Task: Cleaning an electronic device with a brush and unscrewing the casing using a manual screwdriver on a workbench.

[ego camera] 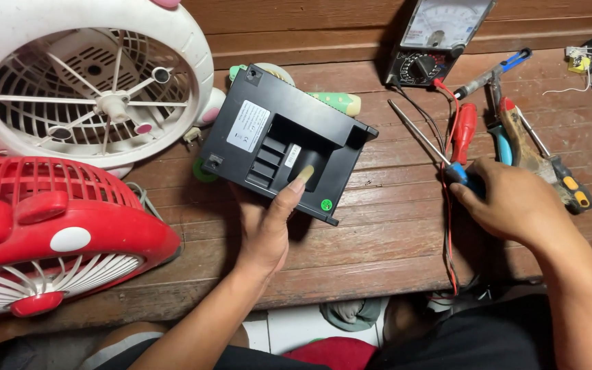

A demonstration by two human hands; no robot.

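Our left hand (268,229) props the black plastic housing (284,152) tilted, thumb pressed into its recess for grip — our right hand (508,205) closes around the blue-handled screwdriver (427,140) on the wooden bench (378,233).

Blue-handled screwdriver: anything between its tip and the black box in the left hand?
Nothing visible. The right hand grips the blue-handled screwdriver, its shaft pointing up-left over bare wooden table. The left hand holds the black box tilted, thumb in its recess. The multimeter leads lie right of the shaft, not across the gap.
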